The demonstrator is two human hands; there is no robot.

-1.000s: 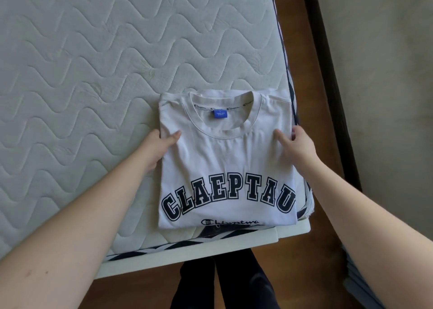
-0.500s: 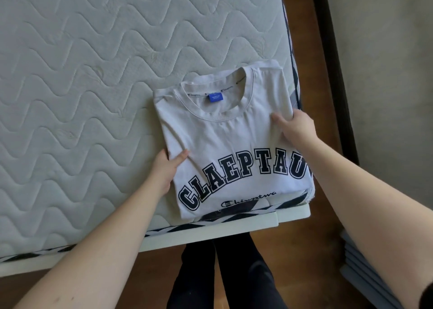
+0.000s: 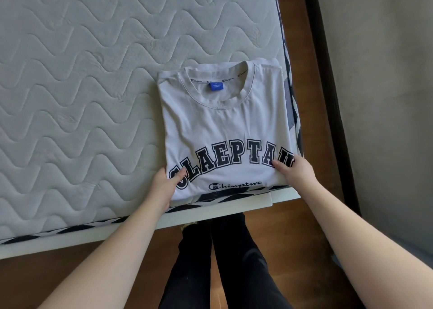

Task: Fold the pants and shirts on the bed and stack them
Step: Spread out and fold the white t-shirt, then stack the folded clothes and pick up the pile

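Both hands, left hand point(image 3: 164, 186) and right hand point(image 3: 296, 171), pinch folded white T-shirt point(image 3: 225, 130) lower corners, mid-frame; next judged: lift onto stack.

Bare mattress point(image 3: 82, 86) lies open left of and beyond the folded shirt point(image 3: 225, 130); wall point(image 3: 379, 97) stands right.
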